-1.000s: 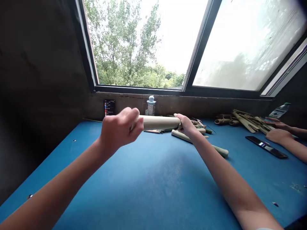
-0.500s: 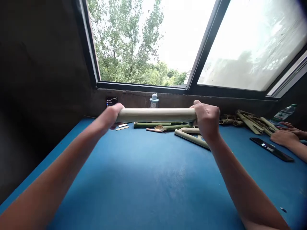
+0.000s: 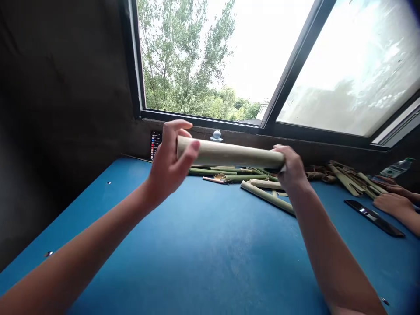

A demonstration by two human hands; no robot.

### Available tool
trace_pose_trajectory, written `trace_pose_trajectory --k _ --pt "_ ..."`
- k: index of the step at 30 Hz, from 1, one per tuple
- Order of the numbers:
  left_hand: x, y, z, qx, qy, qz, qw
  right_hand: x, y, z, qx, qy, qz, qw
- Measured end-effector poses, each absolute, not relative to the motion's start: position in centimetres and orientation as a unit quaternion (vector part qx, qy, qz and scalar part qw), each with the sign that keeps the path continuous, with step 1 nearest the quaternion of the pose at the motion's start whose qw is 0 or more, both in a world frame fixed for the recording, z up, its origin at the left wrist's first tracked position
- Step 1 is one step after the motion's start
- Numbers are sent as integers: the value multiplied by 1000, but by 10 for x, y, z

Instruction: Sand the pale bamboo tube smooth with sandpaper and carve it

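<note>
Head view: a person lifts a pale bamboo tube [image 3: 229, 154] in both bare hands above a blue table [image 3: 197, 267], beneath a slanted window [image 3: 354, 65]

Left hand: the left hand [image 3: 169, 164] holds up the tube's left end, fingers spread and bent against it; whether they close firmly cannot be told

Right hand: the right hand [image 3: 290, 168] is closed around the tube's right end

Tube: held in the air between the hands, tilted with its left end slightly higher, crossing in front of the far wall

Under the tube: green bamboo strips [image 3: 229, 172] lie on the table just below and behind it, with a long pale bamboo stick [image 3: 267, 197] close beneath the right hand

Edges: the table's far edge meets the wall under the window, and its left edge runs along a dark wall [image 3: 62, 96]

Room: wide blue tabletop spreads in front of both forearms

Right side: a co-worker's hands [image 3: 393, 205] rest well apart from the tube, beside a black phone [image 3: 374, 218] and a heap of bamboo pieces [image 3: 348, 181]

Far wall: a propped phone [image 3: 155, 144] stands behind the left hand
</note>
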State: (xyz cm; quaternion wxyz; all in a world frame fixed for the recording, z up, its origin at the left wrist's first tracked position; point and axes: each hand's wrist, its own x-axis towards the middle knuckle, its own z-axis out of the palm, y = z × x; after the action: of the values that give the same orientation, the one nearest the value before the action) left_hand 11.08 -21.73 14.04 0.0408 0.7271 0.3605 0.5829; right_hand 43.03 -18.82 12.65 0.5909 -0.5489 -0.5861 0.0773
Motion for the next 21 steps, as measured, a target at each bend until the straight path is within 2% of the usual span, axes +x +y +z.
trace_pose_trajectory --k 3,5,6,9,12,15,18,21 --pt "91 -229 146 833 192 466 -230 419 -169 110 -602 -582 246 488" --pt "80 -229 145 822 140 447 -323 408 -161 97 -619 -566 313 445" --pt "76 -227 144 804 157 464 -338 402 -158 90 -625 -558 333 432" --pt "78 -221 143 752 296 515 -285 387 -150 71 -640 -538 354 419" --pt "90 -219 148 717 469 480 -189 380 -145 58 -645 -539 333 427" --pt "96 -217 156 680 590 423 -102 380 -145 52 -640 -561 285 442" --pt "91 -201 153 689 640 338 -40 385 -150 53 -627 -595 219 452" --pt "78 -172 131 719 659 211 65 391 -155 57 -609 -640 155 441"
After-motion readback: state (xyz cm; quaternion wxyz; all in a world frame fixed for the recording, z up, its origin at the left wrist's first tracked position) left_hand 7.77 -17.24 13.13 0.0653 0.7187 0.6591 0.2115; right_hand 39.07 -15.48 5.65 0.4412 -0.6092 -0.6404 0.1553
